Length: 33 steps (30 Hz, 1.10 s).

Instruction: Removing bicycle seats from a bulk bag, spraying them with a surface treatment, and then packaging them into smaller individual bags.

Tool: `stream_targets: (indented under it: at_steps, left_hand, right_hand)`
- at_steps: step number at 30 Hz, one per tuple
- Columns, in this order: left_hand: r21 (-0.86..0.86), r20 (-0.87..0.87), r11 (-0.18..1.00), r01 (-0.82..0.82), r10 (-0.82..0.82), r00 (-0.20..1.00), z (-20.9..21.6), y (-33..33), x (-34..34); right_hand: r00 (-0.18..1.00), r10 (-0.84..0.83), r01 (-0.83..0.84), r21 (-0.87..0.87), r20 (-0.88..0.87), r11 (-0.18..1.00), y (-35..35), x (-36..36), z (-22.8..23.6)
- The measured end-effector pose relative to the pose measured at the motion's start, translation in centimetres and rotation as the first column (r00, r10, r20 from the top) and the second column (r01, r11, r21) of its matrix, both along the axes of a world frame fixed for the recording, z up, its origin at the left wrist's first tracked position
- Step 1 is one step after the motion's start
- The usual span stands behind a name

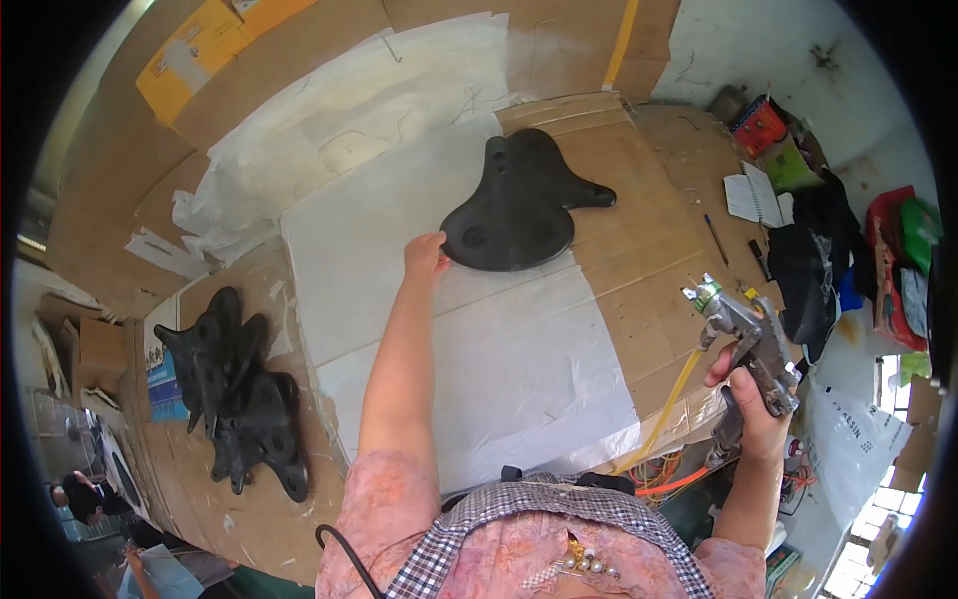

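Note:
My left hand [426, 252] reaches forward and pinches the near left rim of a black moulded piece [519, 215], wide and lobed like a bicycle saddle. That piece lies partly on white sheeting [469, 369] and partly on brown cardboard. At the right, my right hand [753, 407] is wrapped round the handle of a metal spray gun [766, 361]. A yellow hose [671, 407] and an orange hose [674, 485] run near the gun. Its nozzle points up and left, away from the black piece.
Several similar black pieces [235, 399] lie heaped at the left. Cardboard walls [579, 45] rise at the back. An open notebook [753, 196], a pen [716, 240] and bags [903, 250] sit to the right. Another person [85, 497] is at the lower left.

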<state>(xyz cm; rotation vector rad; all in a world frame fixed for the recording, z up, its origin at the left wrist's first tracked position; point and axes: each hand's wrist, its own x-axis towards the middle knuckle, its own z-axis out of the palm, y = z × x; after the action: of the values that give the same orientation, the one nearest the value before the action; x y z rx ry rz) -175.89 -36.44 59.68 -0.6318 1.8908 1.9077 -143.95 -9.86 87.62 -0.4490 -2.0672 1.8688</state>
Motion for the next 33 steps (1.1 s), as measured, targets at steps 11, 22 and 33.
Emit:
stream_targets:
  at_steps: [11,22,33]
  left_hand:
    - [0.209,-0.225,0.957,-0.201,0.247,0.942,2.1,-3.8,5.2]
    - [0.478,-0.106,0.862,-0.168,0.246,0.963,-1.8,-4.2,2.5]
    - [0.227,-0.507,0.971,0.073,0.054,0.860,4.5,5.8,-1.4]
  right_hand:
    - [0.961,0.218,-0.212,-0.053,0.169,0.976,1.6,0.9,-2.7]
    - [0.927,0.251,-0.238,-0.082,0.278,0.968,3.9,-1.1,-8.7]
    - [0.934,0.310,-0.316,0.008,0.180,0.949,5.6,-0.9,-4.7]
